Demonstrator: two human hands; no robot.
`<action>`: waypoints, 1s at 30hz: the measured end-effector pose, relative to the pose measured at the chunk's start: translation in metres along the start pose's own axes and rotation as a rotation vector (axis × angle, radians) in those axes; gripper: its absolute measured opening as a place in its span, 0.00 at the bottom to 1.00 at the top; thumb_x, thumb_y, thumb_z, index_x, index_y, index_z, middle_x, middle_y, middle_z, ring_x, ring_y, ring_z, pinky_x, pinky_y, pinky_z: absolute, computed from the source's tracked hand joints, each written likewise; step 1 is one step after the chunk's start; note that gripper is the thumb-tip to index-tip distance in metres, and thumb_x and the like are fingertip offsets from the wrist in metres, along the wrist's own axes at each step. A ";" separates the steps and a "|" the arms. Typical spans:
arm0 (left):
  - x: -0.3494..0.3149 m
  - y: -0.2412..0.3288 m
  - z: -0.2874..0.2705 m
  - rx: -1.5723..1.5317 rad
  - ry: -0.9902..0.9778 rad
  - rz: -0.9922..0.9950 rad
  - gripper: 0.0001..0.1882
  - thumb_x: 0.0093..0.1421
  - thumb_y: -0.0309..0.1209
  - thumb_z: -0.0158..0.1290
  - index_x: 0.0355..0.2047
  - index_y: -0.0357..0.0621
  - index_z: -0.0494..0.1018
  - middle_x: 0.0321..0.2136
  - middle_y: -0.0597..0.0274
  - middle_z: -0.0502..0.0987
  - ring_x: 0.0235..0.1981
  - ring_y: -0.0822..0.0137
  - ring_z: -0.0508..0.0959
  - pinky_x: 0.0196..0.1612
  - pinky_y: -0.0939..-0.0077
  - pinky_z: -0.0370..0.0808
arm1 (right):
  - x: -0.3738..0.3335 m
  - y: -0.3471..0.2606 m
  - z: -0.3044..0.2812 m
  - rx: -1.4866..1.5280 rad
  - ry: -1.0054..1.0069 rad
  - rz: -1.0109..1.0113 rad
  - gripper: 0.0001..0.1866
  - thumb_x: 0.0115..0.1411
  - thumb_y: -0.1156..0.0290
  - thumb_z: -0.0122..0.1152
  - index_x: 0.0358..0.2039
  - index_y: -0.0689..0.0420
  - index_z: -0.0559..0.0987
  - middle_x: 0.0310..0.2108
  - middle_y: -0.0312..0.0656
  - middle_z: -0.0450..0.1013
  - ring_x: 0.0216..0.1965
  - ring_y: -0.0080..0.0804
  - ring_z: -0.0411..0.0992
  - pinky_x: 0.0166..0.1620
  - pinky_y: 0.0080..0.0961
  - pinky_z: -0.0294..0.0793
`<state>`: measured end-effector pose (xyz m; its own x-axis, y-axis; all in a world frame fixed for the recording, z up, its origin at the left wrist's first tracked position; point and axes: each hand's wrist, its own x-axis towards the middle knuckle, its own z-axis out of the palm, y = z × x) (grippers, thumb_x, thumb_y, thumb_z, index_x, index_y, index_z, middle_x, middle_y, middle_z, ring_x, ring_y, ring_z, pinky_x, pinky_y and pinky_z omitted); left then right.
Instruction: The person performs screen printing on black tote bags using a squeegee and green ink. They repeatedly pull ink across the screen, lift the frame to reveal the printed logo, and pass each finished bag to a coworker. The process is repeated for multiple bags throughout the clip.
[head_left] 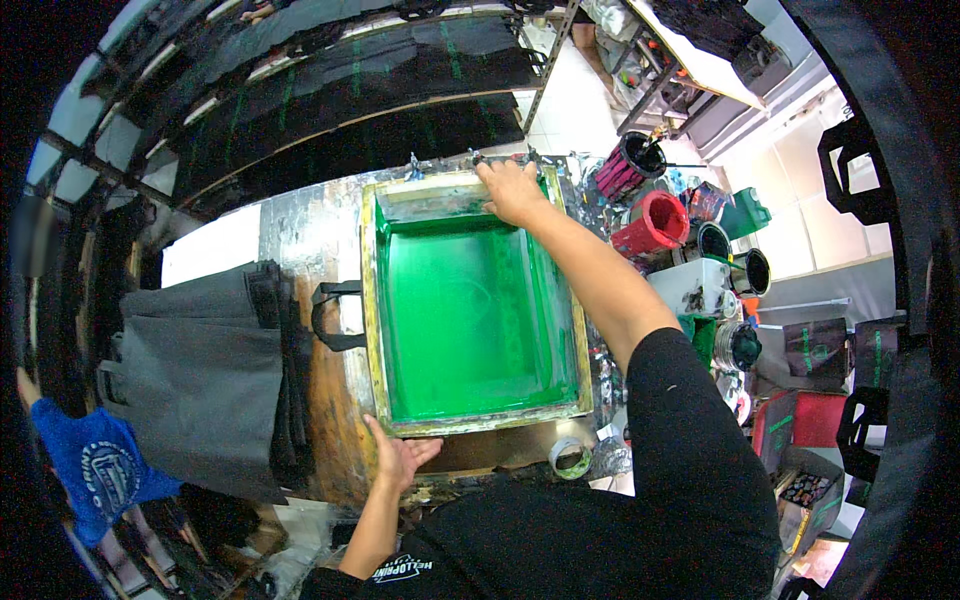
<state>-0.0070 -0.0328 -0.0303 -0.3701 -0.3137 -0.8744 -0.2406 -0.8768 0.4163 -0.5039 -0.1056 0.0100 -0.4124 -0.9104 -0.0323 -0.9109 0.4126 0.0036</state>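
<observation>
A wooden-edged printing screen with bright green mesh lies flat on the worktable before me. My right hand reaches across to its far edge, the fingers curled over the rim there. At the near edge, low on the left, my left hand has its fingers spread, beside or against the frame; nothing shows in it. A black strap loop pokes out from under the screen's left side; whatever it belongs to is hidden. To the left lies a stack of dark grey fabric bags.
Ink containers, among them a red bucket and a pink-stained pot, crowd the table's right side. A tape roll sits by the near edge. Racks of dark bags stand behind. Someone in a blue shirt is at far left.
</observation>
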 end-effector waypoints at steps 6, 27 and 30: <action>0.010 0.066 -0.002 0.744 -0.324 -0.149 0.54 0.62 0.80 0.34 0.32 0.32 0.77 0.26 0.45 0.84 0.26 0.57 0.85 0.32 0.63 0.83 | -0.011 -0.005 0.026 -0.059 0.307 0.004 0.27 0.55 0.64 0.74 0.55 0.47 0.74 0.45 0.37 0.74 0.50 0.38 0.72 0.49 0.49 0.65; 0.166 0.293 0.173 1.883 0.407 1.377 0.35 0.63 0.66 0.54 0.33 0.39 0.76 0.34 0.49 0.81 0.38 0.47 0.83 0.43 0.53 0.79 | -0.017 0.019 0.037 0.087 0.139 -0.082 0.14 0.54 0.60 0.75 0.40 0.46 0.83 0.35 0.41 0.83 0.44 0.43 0.81 0.58 0.55 0.64; 0.158 0.276 0.167 1.886 0.411 1.391 0.34 0.62 0.64 0.57 0.32 0.40 0.76 0.32 0.49 0.81 0.37 0.47 0.83 0.42 0.54 0.79 | -0.035 0.016 0.042 0.099 0.181 -0.084 0.14 0.54 0.60 0.75 0.39 0.47 0.83 0.35 0.40 0.82 0.44 0.42 0.81 0.57 0.54 0.64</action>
<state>-0.2820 -0.2634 -0.0121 -0.8963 -0.4265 0.1212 -0.4240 0.9044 0.0470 -0.5032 -0.0658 -0.0307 -0.3381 -0.9288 0.1515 -0.9405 0.3276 -0.0903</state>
